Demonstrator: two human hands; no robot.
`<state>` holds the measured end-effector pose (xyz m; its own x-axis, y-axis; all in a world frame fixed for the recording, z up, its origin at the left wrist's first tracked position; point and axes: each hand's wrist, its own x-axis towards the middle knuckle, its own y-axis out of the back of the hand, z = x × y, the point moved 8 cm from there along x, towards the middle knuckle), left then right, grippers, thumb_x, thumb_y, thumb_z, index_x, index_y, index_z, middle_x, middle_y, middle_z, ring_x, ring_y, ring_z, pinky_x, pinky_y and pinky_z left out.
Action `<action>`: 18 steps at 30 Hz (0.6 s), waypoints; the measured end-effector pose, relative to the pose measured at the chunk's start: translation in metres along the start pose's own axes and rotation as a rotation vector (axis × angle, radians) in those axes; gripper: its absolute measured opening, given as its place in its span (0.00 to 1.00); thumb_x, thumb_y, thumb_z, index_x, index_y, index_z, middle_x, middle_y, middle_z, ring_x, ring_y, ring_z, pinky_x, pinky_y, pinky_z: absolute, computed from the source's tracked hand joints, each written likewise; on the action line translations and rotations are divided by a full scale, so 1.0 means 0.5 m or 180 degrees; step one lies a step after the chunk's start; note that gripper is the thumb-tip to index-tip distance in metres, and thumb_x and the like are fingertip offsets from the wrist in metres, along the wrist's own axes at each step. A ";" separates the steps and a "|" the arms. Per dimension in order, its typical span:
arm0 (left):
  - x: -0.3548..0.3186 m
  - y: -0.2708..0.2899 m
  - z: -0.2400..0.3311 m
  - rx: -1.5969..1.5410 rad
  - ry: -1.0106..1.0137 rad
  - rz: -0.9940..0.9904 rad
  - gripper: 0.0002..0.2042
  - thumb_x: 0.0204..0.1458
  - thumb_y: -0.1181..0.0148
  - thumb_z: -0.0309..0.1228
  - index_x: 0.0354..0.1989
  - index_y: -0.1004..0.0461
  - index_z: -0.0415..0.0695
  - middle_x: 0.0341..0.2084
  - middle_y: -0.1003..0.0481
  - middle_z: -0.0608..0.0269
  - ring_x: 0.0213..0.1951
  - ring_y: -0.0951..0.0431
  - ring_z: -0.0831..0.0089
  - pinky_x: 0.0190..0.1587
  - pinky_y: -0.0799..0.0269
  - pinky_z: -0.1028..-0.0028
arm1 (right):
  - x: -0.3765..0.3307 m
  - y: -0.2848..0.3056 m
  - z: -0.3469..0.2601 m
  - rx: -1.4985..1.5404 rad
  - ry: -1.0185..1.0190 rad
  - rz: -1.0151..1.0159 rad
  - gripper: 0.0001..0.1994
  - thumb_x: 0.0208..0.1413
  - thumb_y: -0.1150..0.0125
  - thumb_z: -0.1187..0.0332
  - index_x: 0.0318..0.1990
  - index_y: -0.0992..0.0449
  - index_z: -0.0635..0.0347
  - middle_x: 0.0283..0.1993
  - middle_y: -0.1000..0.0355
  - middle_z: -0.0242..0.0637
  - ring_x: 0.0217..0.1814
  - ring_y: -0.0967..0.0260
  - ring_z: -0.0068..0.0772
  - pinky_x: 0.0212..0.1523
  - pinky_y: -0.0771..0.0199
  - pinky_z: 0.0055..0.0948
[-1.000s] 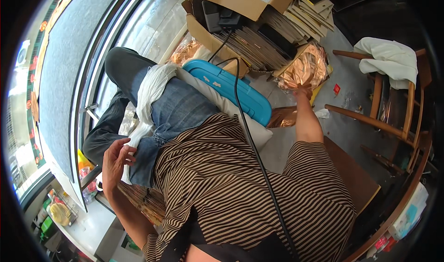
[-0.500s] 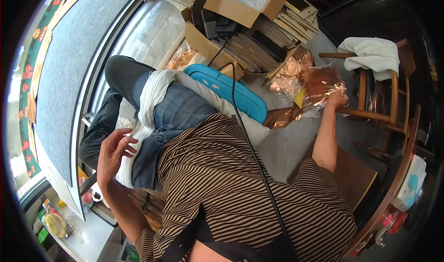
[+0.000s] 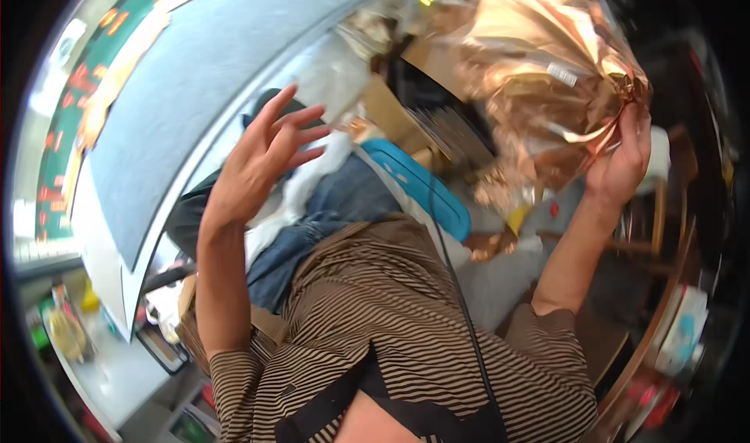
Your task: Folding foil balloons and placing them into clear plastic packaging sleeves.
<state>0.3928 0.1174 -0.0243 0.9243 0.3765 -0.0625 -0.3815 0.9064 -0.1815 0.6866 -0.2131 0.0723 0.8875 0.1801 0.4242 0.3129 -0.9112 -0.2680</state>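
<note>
A large, crinkled sheet of shiny copper-coloured foil [image 3: 539,68] with a small white label hangs up in front of me on the right. My right hand [image 3: 623,162] pinches its gathered edge between thumb and fingers. Raised on the left, my left hand [image 3: 254,166] is empty, its fingers spread and apart from anything. Below it, a bundle of white yarn [image 3: 316,176] lies across my jeans. More foil and a bit of yellow [image 3: 516,219] show under the held sheet.
Beside my leg is a blue plastic lid [image 3: 422,185]. Behind it stand cardboard boxes [image 3: 394,115], partly hidden by the foil. A black cable [image 3: 462,310] runs down over my shirt. A wooden chair [image 3: 681,173] stands at right; a white table [image 3: 141,373] is at lower left.
My right hand has lifted the copper-coloured foil from the pile beside the chair, up and toward me. My left hand has risen and moved right, its fingers spreading. The view has shifted.
</note>
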 end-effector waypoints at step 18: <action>-0.302 0.572 0.116 -0.0059 -0.0985 0.3511 0.12 0.57 0.34 0.23 0.49 0.22 0.34 0.38 0.19 0.61 0.36 0.21 0.81 0.40 0.23 0.82 | -0.218 -1.086 0.406 -0.1053 -0.1152 -0.3913 0.21 0.71 0.46 0.58 0.61 0.30 0.66 0.49 0.24 0.35 0.47 0.28 0.23 0.48 0.27 0.22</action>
<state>0.1433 0.3310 -0.0099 0.0429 0.9980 0.0471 -0.9800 0.0513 -0.1922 0.4887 0.3374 -0.0038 0.1423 0.9894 -0.0297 0.9222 -0.1216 0.3670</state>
